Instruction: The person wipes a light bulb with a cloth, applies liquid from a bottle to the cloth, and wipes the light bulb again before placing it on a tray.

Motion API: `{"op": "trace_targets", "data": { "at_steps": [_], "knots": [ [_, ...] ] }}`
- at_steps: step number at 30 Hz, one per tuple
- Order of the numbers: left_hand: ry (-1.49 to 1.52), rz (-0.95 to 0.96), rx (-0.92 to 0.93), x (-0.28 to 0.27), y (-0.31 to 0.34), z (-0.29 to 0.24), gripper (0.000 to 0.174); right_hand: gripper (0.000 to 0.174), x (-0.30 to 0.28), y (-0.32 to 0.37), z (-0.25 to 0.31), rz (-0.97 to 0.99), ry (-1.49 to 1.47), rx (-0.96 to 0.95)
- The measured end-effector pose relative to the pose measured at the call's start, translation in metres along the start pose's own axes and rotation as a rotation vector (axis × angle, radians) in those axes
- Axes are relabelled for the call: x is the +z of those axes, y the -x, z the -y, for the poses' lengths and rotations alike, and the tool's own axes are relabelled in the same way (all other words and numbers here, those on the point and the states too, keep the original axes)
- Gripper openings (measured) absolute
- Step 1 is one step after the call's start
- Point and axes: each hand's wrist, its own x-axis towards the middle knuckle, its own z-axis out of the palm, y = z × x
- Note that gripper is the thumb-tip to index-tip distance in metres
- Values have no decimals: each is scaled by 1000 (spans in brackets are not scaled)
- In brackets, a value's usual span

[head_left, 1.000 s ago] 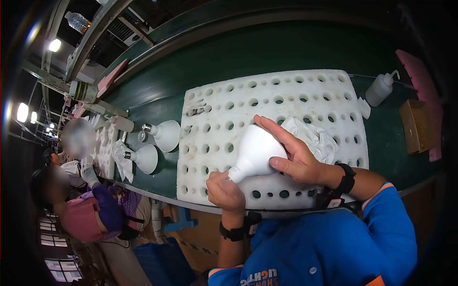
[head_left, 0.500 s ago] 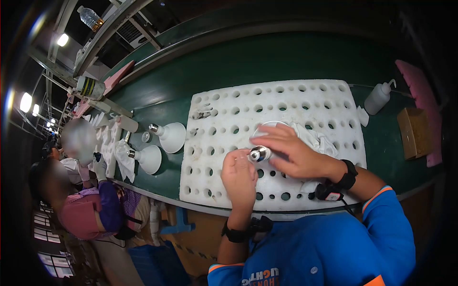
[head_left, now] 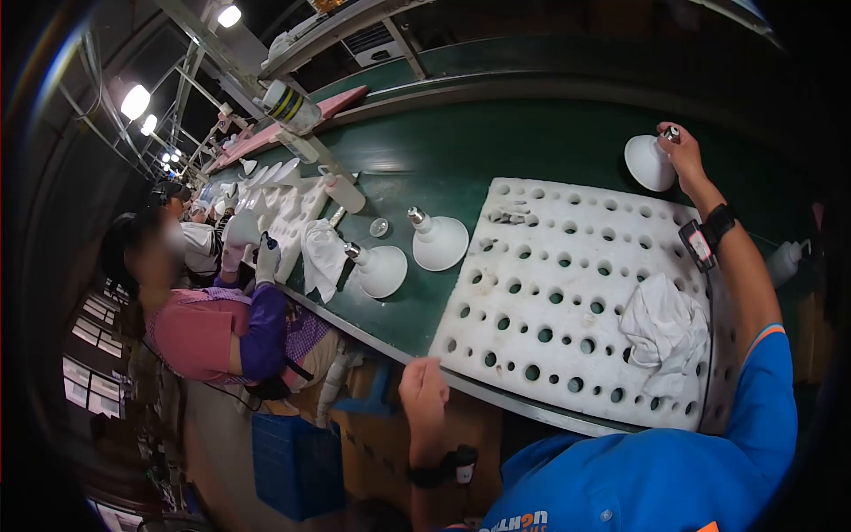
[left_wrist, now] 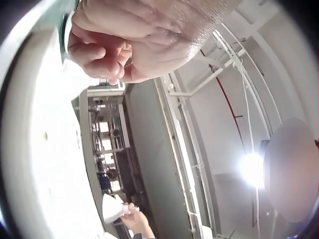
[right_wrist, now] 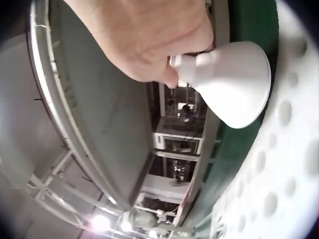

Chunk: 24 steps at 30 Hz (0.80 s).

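Observation:
At the far right of the green bench, my right hand [head_left: 684, 158] holds a white lamp [head_left: 650, 163] by its metal-capped neck. The right wrist view shows the same lamp [right_wrist: 232, 82] beneath my right hand [right_wrist: 154, 37], its wide face turned away from the palm. My left hand [head_left: 424, 390] is off the bench's front edge with curled fingers and nothing visible in it; in the left wrist view, the fingers of my left hand [left_wrist: 134, 40] are bent toward the palm.
A white foam board [head_left: 532, 293] with rows of holes bears a crumpled white cloth [head_left: 665, 328]. Two lamps [head_left: 441, 244] stand to its left near a small clear cup [head_left: 379, 228]. Bottles [head_left: 344, 192] stand farther off. A person [head_left: 199, 328] sits at the left, by a blue bin [head_left: 297, 465].
My right hand has carried the lamp from over the foam board to the bench's far right. My left hand has let go of the lamp and moved to the front edge. The view has turned left.

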Motion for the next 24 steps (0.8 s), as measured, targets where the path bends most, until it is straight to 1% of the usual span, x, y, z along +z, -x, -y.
{"op": "trace_targets", "data": {
  "at_steps": [2,5,6,7,8,9,10,11,12,13,14,16,18,19,20,21,22,24],
  "knots": [
    [4,-82,13,-29,8,6,9,36,1,-30,-27,-94,178,79],
    [25,-165,-3,-70,17,25,9,50,22,-66,-42,-331,785,-158],
    [37,-193,-18,-79,18,31,9,60,48,-42,0,-443,943,-416],
    [28,-209,-30,-84,18,35,8,63,78,-21,41,-385,870,-635],
    [18,-223,-44,-87,18,37,8,60,111,9,90,-195,718,-726],
    [7,-235,-59,-88,17,39,8,51,144,20,105,62,571,-816],
    [8,-226,-59,-86,13,39,8,43,182,43,124,447,312,-611],
    [7,-217,-57,-83,10,40,9,46,220,66,133,656,269,-602],
    [6,-210,-55,-78,7,40,9,57,249,98,150,823,245,-530],
    [-12,-216,-74,-72,5,36,9,65,288,120,139,833,299,-603],
    [-31,-198,-53,-72,3,38,8,67,319,139,127,805,340,-627],
    [-77,-158,-10,-73,0,42,7,52,353,170,123,690,513,-474],
    [-52,-152,-5,-72,-2,44,8,43,371,172,112,735,441,-388],
    [-36,-140,-15,-71,0,44,8,38,375,172,108,750,409,-345],
    [-16,-118,-26,-71,-1,44,8,35,378,173,104,757,362,-411],
    [-68,-116,-5,-73,-3,47,8,32,374,175,106,753,328,-475],
    [-83,-116,9,-70,-3,43,10,35,358,179,121,692,195,-562],
    [-15,-78,39,-66,-6,43,10,32,311,178,160,663,72,-704]
  ]
}}
